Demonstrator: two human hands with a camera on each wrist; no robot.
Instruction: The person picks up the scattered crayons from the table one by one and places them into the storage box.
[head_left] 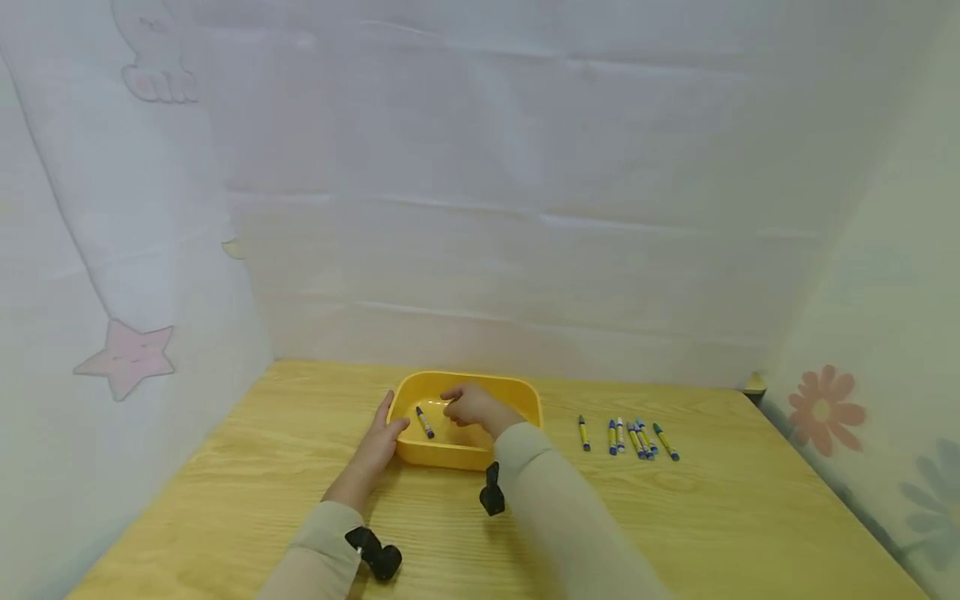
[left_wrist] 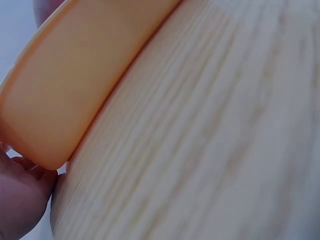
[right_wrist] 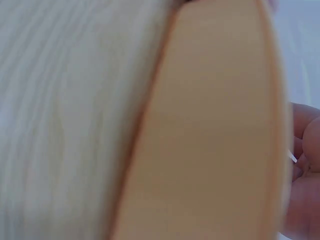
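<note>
My left hand [head_left: 378, 437] grips the left end of a yellow plastic basin [head_left: 442, 456], thumb over the rim and fingers along the outer wall. Inside the basin lies one crayon [head_left: 425, 422] with a dark blue end and a light wrapper. My right hand [head_left: 476, 406] reaches over the near rim into the basin, to the right of that crayon, fingers bent. In the right wrist view a small white sliver [right_wrist: 293, 157] shows beside the curled fingers [right_wrist: 312, 140]; I cannot tell whether they hold something. The left wrist view shows the left hand [left_wrist: 22, 195] at the basin's corner.
Several crayons [head_left: 636, 440] lie in a loose group on the wooden table [head_left: 712, 517], right of the basin. One crayon [head_left: 584, 433] lies a little apart, nearer the basin. A pale cloth wall [head_left: 487, 250] rises behind the table, with patterned sides left and right.
</note>
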